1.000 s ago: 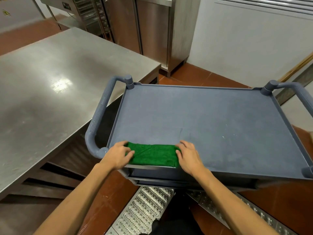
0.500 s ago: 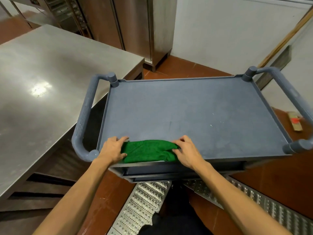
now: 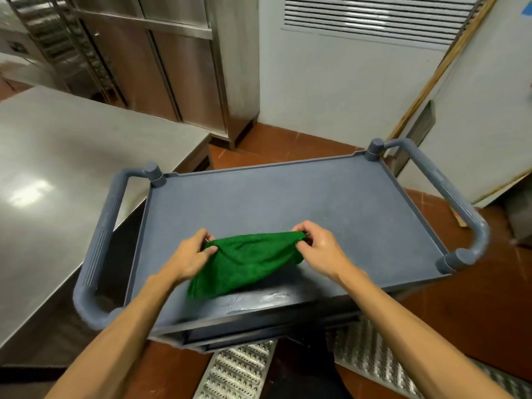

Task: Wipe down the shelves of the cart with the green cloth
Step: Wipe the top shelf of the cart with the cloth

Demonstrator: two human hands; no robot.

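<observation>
Raised the green cloth [image 3: 247, 260] from flat and folded at the 6 o'clock edge of the cart's top shelf [image 3: 288, 197] to hanging over it. Pinched its upper corners, left hand [image 3: 191, 259] at 9 o'clock, right hand [image 3: 319, 249] at 3 o'clock, fingers curled tight. Judged as unfolding before wiping, with no shelf wiped yet. Found no readable writing or brand.

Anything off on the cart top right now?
Minor only. A shiny, wet-looking smear lies along the near rim of the cart, and pale specks dot its top. The cloth hangs bunched, pinched between left hand and right hand, not flat.
</observation>
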